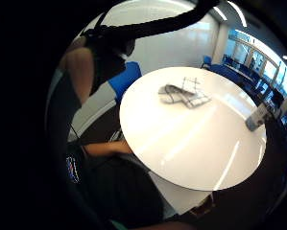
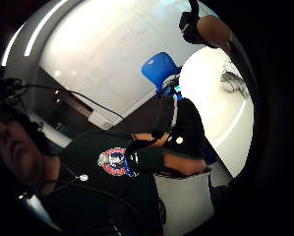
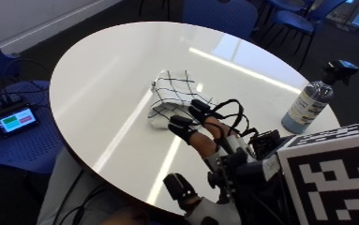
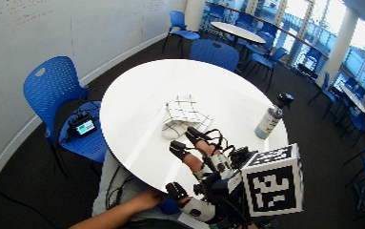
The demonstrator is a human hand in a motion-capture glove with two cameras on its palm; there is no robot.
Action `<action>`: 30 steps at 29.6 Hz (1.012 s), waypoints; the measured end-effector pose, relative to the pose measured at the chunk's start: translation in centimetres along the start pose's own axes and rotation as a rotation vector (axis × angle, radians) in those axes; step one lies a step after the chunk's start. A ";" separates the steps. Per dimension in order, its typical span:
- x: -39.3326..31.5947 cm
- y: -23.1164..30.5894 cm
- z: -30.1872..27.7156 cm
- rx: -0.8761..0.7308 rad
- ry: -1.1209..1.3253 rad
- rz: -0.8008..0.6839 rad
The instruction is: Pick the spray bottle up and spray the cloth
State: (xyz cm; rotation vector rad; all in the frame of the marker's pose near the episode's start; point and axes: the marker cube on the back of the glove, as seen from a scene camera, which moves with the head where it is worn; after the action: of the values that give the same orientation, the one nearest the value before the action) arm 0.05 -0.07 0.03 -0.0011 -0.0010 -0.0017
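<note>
A clear spray bottle with a black trigger head and a label stands upright near the round white table's right edge; it also shows in the wide view as the bottle and in the little finger side palm view as the bottle. A white cloth with a black grid lies crumpled near the table's middle, seen also as the cloth and the cloth. My gloved right hand hovers over the table's near part, fingers spread and holding nothing, just short of the cloth and left of the bottle.
A blue chair at the left carries a small screen device with cables. More blue chairs stand beyond the table. The person's bare hand rests below the table's near edge.
</note>
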 end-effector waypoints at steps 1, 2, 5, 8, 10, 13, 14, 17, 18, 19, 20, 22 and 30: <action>0.0 0.0 0.0 0.000 0.000 0.000; 0.0 0.0 0.0 0.000 0.000 0.001; 0.0 -0.3 0.2 -0.004 -0.003 0.002; -0.1 -0.7 0.6 -0.019 -0.011 -0.007; 0.0 -0.9 0.9 -0.031 -0.014 -0.017; 0.2 -1.0 1.3 -0.046 -0.010 -0.036; 0.1 -1.0 1.4 -0.050 -0.008 -0.039; -0.4 -1.2 1.7 -0.060 -0.007 -0.036; -0.4 -1.3 1.8 -0.063 -0.008 -0.035; -0.5 -1.3 1.9 -0.066 -0.009 -0.035; -0.5 -1.3 1.9 -0.069 -0.009 -0.036; -0.6 -1.3 2.0 -0.072 -0.009 -0.038; -0.2 -0.9 2.3 -0.083 -0.011 -0.029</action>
State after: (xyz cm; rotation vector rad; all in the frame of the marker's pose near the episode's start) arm -0.20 -1.00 2.36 -0.0839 -0.0116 -0.0311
